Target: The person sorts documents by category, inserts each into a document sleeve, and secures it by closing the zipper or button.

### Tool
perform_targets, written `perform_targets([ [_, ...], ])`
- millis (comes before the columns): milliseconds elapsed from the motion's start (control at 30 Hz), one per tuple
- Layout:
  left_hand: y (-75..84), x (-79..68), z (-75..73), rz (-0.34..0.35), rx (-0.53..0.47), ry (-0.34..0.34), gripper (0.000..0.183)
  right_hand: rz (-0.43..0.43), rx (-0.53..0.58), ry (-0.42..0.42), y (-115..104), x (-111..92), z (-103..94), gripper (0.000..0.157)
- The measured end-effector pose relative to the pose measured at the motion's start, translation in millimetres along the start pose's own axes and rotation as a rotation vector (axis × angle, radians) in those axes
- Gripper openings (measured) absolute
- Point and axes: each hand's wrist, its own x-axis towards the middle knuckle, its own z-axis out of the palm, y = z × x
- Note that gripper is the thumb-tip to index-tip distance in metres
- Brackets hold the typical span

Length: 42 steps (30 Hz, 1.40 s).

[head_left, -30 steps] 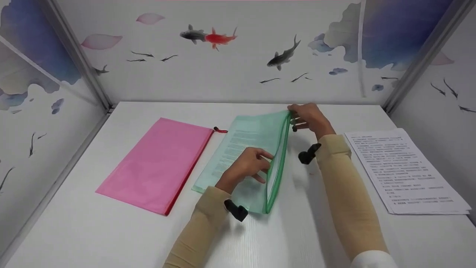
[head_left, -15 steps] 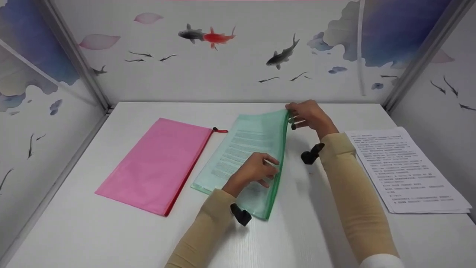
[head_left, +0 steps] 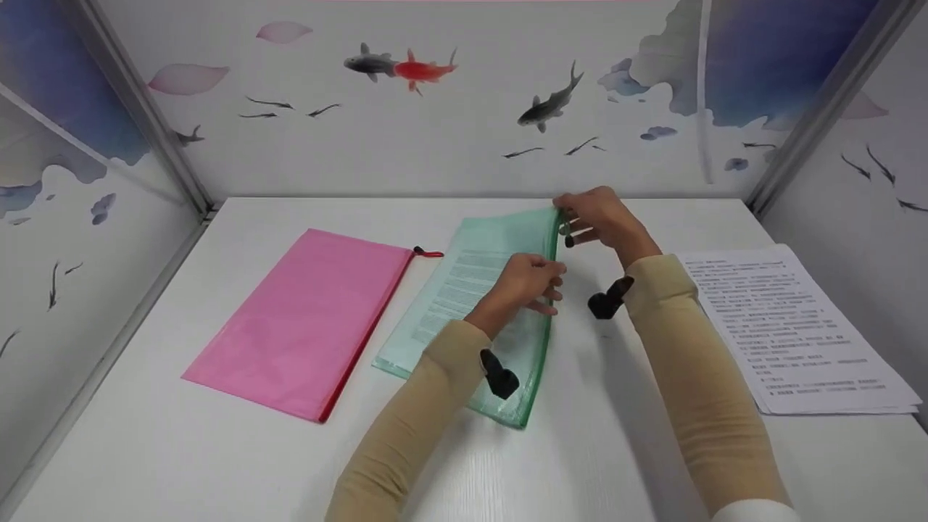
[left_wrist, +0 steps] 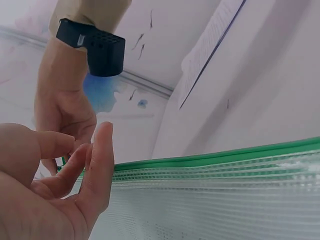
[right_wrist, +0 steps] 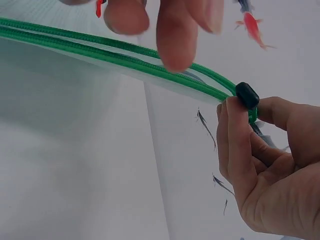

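Note:
A translucent green zip folder (head_left: 453, 290) with printed paper showing inside lies at the middle of the table, its zip edge raised on the right. My right hand (head_left: 605, 221) pinches the far corner of that edge, and a black-tipped zip pull (right_wrist: 247, 95) hangs by its fingers in the right wrist view. My left hand (head_left: 525, 283) is over the folder beside the zip edge. Its fingers (left_wrist: 102, 165) are loosely bent, with nothing visible between them. In the right wrist view the two green zip strips (right_wrist: 125, 55) look slightly apart near the corner.
A pink zip folder (head_left: 297, 319) with a red zip lies to the left, its red pull (head_left: 428, 253) pointing at the green folder. Several printed sheets (head_left: 797, 333) are stacked at the right, beside my right forearm. Patterned panels (head_left: 449, 145) enclose the table's back and sides.
My left hand has moved away from me along the zip edge, closer to the right hand. The folder's gaping mouth has come together. My right hand keeps its hold on the corner.

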Motion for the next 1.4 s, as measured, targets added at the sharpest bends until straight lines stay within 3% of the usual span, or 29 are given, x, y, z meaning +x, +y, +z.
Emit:
perform_targets([
  [367, 14.0, 17.0, -2.5, -0.092, -0.150, 0.057, 0.032, 0.023, -0.027, -0.018, -4, -2, 0.4, 0.046],
  [667, 21.0, 20.8, 1.8, -0.102, -0.238, 0.109, 0.028, 0.022, 0.008, -0.029, -4, -4, -0.4, 0.043],
  [1000, 23.5, 25.3, 5.9, -0.108, -0.276, 0.157, 0.027, 0.016, -0.035, -0.038, -9, -6, -2.4, 0.045],
  [1400, 14.9, 24.2, 10.3, -0.083, -0.358, 0.148, 0.025, 0.025, -0.064, -0.015, -11, -7, -4.2, 0.048],
])
